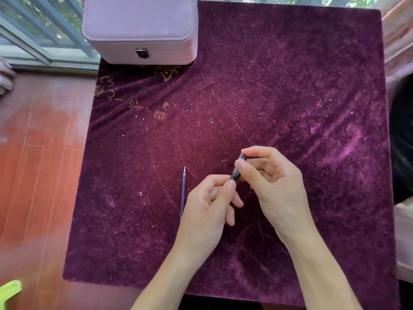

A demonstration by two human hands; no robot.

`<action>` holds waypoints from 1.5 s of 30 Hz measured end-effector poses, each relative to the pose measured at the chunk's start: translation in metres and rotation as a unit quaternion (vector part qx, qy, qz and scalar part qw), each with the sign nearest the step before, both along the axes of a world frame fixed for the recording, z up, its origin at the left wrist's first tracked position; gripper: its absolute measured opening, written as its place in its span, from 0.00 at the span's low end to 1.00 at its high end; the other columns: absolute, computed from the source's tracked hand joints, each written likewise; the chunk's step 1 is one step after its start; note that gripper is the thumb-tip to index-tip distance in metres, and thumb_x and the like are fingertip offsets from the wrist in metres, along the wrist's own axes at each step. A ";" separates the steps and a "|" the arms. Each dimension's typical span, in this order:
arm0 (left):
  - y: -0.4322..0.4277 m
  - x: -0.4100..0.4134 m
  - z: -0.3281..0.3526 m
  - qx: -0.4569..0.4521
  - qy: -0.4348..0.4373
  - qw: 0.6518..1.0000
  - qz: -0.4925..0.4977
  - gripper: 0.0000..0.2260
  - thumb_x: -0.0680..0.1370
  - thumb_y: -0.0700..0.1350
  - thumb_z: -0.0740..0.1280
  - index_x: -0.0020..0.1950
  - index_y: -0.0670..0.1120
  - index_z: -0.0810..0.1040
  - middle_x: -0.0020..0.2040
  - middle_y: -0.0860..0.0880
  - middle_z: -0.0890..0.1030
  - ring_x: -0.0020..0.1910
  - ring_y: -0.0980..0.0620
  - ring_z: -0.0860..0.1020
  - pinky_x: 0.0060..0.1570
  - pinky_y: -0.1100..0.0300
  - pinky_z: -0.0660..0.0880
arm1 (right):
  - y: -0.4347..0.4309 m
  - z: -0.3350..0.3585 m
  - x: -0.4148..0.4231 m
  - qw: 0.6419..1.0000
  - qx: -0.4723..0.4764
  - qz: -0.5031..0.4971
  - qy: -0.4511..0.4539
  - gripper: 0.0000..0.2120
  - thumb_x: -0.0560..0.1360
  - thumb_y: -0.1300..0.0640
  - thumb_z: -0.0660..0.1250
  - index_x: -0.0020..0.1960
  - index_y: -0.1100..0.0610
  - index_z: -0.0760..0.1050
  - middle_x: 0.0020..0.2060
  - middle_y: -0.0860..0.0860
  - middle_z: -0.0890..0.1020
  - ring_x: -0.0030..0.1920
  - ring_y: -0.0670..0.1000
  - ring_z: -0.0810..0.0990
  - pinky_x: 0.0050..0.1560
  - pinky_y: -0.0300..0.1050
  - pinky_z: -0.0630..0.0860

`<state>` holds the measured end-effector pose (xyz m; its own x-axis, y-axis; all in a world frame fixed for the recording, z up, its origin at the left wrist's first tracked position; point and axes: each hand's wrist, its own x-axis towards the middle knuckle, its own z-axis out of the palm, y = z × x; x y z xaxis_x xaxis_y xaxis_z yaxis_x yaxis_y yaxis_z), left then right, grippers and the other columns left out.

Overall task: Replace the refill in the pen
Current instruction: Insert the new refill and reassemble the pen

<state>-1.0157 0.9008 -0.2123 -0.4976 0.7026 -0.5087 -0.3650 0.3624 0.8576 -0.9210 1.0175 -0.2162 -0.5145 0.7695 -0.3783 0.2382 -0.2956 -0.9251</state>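
Home interior, prob. a living rm or sunroom: a small table draped w/ a worn purple velvet cloth (290,86), gold embroidered characters (134,97) showing at its far-left corner, stands on reddish wood-plank flooring (33,164). At the far edge sits a closed lilac jewelry-type box (140,27) w/ a dark front latch, and beyond it a glass window wall w/ grey frames (33,36) looks out on green foliage. Pinkish fabric (400,48), poss. a curtain or bedding, hangs along the right side; nothing here reads as shop, lab or office.
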 end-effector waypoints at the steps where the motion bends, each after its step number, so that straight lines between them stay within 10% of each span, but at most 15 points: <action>1: 0.001 0.000 0.001 0.001 0.006 1.000 -0.003 0.07 0.84 0.48 0.64 0.54 0.51 0.82 0.38 0.49 0.85 0.27 0.57 0.75 0.30 0.67 0.72 | 0.000 0.000 0.001 1.000 0.001 -0.001 0.002 0.07 0.79 0.57 0.76 0.55 0.47 0.84 0.44 0.50 0.90 0.43 0.47 0.89 0.45 0.37 0.82; 10: 0.000 0.003 0.011 0.010 -0.019 1.000 0.017 0.07 0.85 0.44 0.63 0.58 0.44 0.79 0.37 0.46 0.85 0.23 0.53 0.64 0.23 0.55 0.59 | 0.002 0.002 0.008 1.000 0.002 0.001 0.021 0.09 0.80 0.59 0.75 0.58 0.49 0.86 0.41 0.48 0.89 0.41 0.44 0.87 0.47 0.35 0.81; 34: -0.011 0.013 0.003 0.024 -0.056 0.996 0.059 0.06 0.84 0.43 0.64 0.54 0.41 0.79 0.36 0.47 0.83 0.21 0.60 0.65 0.23 0.68 0.64 | -0.023 -0.004 0.008 0.998 -0.028 -0.059 0.017 0.08 0.81 0.61 0.73 0.56 0.51 0.88 0.41 0.45 0.88 0.39 0.40 0.83 0.43 0.34 0.80; 45: -0.031 0.030 0.003 -0.043 -0.062 0.995 0.071 0.11 0.83 0.48 0.67 0.54 0.40 0.76 0.41 0.42 0.87 0.33 0.51 0.84 0.33 0.62 0.78 | -0.043 0.002 0.024 0.993 -0.114 -0.014 -0.035 0.09 0.73 0.53 0.81 0.53 0.47 0.88 0.42 0.51 0.91 0.40 0.46 0.90 0.42 0.33 0.82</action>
